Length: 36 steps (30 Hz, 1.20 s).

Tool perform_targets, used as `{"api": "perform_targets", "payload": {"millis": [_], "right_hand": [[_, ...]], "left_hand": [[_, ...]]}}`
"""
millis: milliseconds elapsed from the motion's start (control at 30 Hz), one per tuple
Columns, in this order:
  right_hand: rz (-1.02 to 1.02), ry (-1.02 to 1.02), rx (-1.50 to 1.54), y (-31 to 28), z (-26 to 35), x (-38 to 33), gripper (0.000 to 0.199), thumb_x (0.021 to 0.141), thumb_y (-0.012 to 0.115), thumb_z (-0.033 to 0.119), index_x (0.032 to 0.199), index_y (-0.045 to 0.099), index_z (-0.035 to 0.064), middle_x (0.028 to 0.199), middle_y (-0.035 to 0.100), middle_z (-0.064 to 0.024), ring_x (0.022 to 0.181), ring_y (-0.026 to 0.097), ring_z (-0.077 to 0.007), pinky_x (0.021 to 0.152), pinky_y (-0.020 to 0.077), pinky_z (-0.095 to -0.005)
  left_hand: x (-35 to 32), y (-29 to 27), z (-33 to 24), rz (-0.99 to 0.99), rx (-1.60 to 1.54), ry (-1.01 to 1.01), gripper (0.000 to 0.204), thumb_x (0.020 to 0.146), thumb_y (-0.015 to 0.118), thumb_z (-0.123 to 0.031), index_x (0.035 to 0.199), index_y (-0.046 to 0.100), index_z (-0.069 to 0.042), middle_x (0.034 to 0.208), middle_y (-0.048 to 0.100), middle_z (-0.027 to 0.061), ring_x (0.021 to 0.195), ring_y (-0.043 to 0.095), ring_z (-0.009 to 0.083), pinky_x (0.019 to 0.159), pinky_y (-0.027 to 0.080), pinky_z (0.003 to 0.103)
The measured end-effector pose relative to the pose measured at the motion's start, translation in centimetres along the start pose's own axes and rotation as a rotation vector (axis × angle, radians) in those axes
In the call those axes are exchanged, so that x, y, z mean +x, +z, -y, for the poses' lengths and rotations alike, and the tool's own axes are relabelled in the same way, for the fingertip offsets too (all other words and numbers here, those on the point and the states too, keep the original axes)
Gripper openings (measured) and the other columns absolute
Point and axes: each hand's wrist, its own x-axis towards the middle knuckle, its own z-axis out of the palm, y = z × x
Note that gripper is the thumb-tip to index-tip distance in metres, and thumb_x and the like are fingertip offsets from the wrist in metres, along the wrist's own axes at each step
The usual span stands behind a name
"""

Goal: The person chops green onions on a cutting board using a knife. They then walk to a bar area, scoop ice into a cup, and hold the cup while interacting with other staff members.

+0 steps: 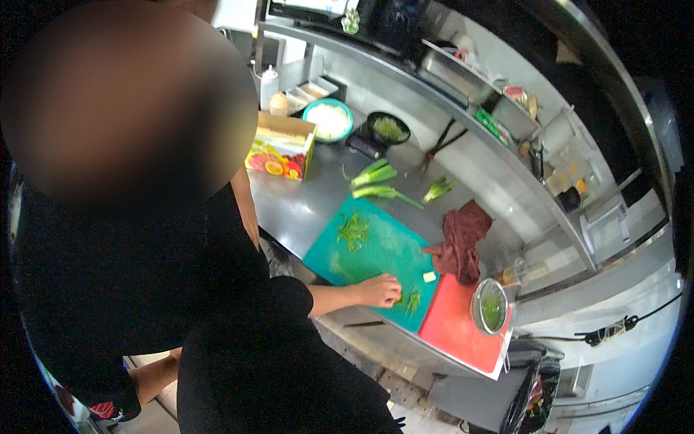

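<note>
Black-clad person (pixel 130 282) is closest to the lens, head blurred, filling the left side; a bare forearm (pixel 332 299) comes out of a black sleeve toward the bench (pixel 289 208). Reads as a co-worker's arm; the wearer's own hands can't be made out, so no call on their grip. Clock positions from the middle of the teal-green cutting board (pixel 394 249).

Co-worker's hand (pixel 379 291): about six o'clock, low over the board near its close edge. Grip: fingers curled together; can't tell whether anything is clamped inside. A few green bits show by the fingertips.

Cut greens (pixel 353 231): loose pile on the board, eleven. Smaller green strips (pixel 413 301): on the board, between four and five, just beside the hand. Pale block (pixel 429 277): just past three, near the board's edge.

Red board (pixel 455 323): four, right alongside. Mesh strainer (pixel 475 304) with greens in it: near four, over the red board's far end. Maroon cloth (pixel 465 235): crumpled, between two and three.

Leafy stalks (pixel 374 172): twelve, on bare metal, with another bunch toward one. Black bowl (pixel 382 117) of shredded greens: twelve, farther back. Teal bowl (pixel 327 137), white contents: between eleven and twelve. Fruit-printed carton (pixel 278 160): between ten and eleven.
</note>
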Motion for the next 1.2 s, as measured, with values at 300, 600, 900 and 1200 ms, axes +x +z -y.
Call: {"api": "perform_targets", "payload": {"millis": [300,600,900,1200], "right_hand": [[-0.080,0.001,-0.008,-3.1,-1.2,0.7,0.046,0.104,0.046,0.028,0.142,0.048,0.0035,0.130,0.059,-0.0205,0.109,0.060,-0.0318,0.093,0.0512,-0.0374],[0.008,0.026,0.144,-0.7,2.2,-0.6,0.046,0.104,0.047,0.028,0.143,0.047,0.0032,0.136,0.056,-0.0205,0.118,0.057,-0.0328,0.097,0.0498,-0.0384],[0.069,0.109,0.102,-1.6,2.1,2.7,0.046,0.105,0.048,0.027,0.144,0.046,0.0030,0.141,0.054,-0.0205,0.127,0.055,-0.0339,0.101,0.0484,-0.0394],[-0.036,0.018,0.127,-3.2,0.5,-0.8,0.046,0.106,0.045,0.030,0.142,0.048,0.0027,0.142,0.052,-0.0194,0.124,0.056,-0.0324,0.093,0.0520,-0.0407]], "left_hand": [[0.2,-0.8,-0.1,0.076,-0.030,-0.048,0.010,0.078,0.069,-0.013,0.087,0.065,-0.013,0.093,0.056,0.0037,0.091,0.058,0.0229,0.080,0.044,0.041],[0.5,-1.0,-0.6,0.070,-0.019,-0.023,0.013,0.077,0.070,-0.015,0.087,0.063,-0.012,0.095,0.055,0.0042,0.091,0.056,0.0242,0.080,0.044,0.042],[0.8,-1.4,-1.1,0.128,-0.025,-0.097,0.013,0.077,0.071,-0.015,0.086,0.063,-0.012,0.093,0.055,0.0040,0.091,0.056,0.0234,0.080,0.043,0.043],[0.2,-0.6,-0.3,0.074,-0.020,-0.068,0.011,0.077,0.069,-0.016,0.086,0.064,-0.014,0.093,0.056,0.0040,0.092,0.057,0.0246,0.079,0.043,0.043]]}}
